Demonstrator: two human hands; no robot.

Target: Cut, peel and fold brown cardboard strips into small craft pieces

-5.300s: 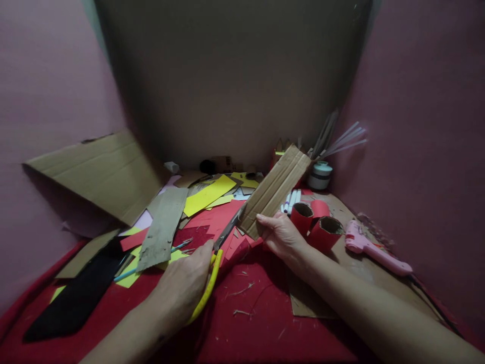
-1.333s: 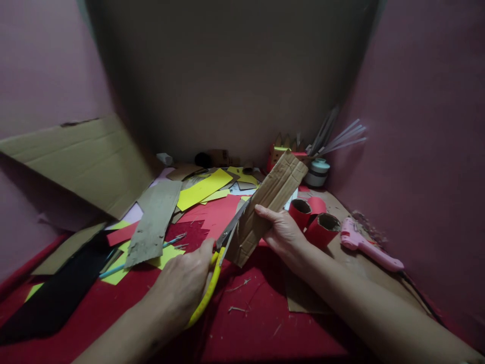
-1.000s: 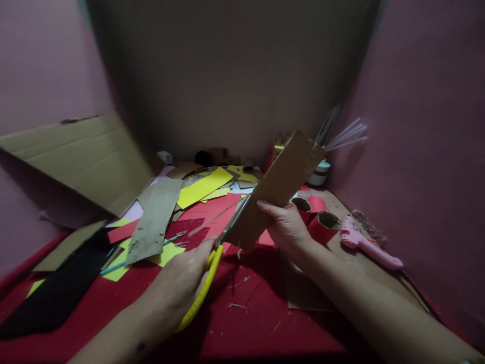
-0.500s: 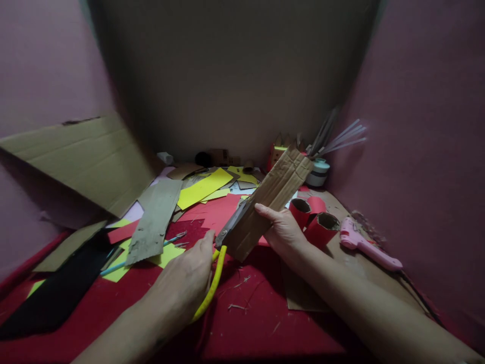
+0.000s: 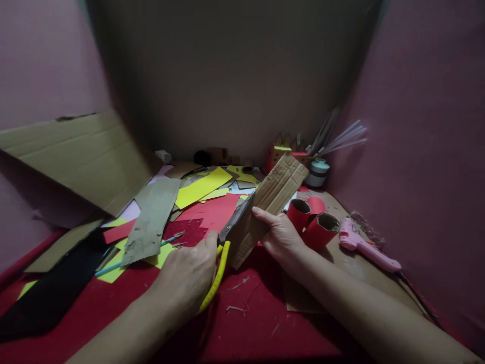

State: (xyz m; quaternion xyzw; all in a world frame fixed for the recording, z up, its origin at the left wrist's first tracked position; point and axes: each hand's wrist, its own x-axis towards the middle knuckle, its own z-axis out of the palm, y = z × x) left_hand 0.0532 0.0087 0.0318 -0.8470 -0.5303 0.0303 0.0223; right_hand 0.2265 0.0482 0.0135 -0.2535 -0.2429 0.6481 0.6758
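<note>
My left hand (image 5: 191, 268) is closed round the yellow-handled scissors (image 5: 219, 284), whose dark blades lie along the left edge of a strip of brown cardboard (image 5: 282, 183). How far the blades are apart is hard to make out. My right hand (image 5: 282, 237) grips that strip near its lower middle, thumb on the face toward me, the strip slanting up to the right above the table. Just beyond my right hand stand red paper-covered tubes (image 5: 321, 231). Left of the scissors, a greyish cardboard strip (image 5: 153, 220) lies over paper scraps and a light-blue stick (image 5: 109, 269).
A pink glue gun (image 5: 369, 247) lies at the right, its cord trailing along the edge. Behind it are a pale jar (image 5: 317, 173) and translucent sticks (image 5: 346, 137). A large cardboard sheet (image 5: 83, 159) leans at the left wall. Yellow paper (image 5: 204, 187) and black material (image 5: 49, 288) lie on the red tablecloth (image 5: 257, 323).
The cardboard strip has dropped slightly and shifted a little left. The scissors have moved slightly right and up along its edge. Both hands keep their hold.
</note>
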